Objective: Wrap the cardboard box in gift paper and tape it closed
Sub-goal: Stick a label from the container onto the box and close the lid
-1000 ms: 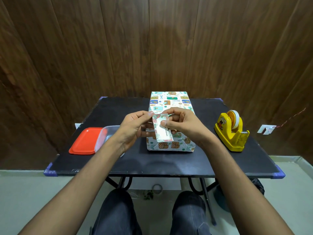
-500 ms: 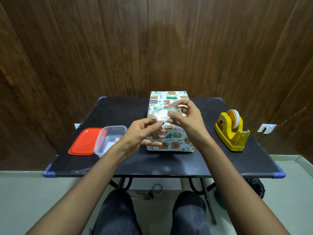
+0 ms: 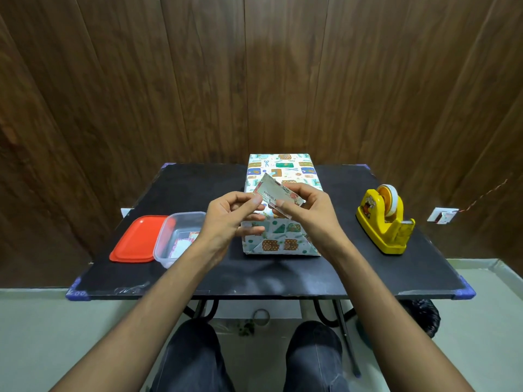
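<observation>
The wrapped box (image 3: 283, 205) sits mid-tabletop (image 3: 353, 267). Both hands have lifted a greeting tag (image 3: 278, 196) higher above it: right hand (image 3: 307, 213) pinches it, left fingers (image 3: 252, 201) pick its corner. Wrapping looks finished; the tag likely goes on next.

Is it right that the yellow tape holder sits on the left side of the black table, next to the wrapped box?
Not quite. The head view shows the yellow plastic tape dispenser on the right side of the black table, to the right of the gift-wrapped rectangular box.
</observation>
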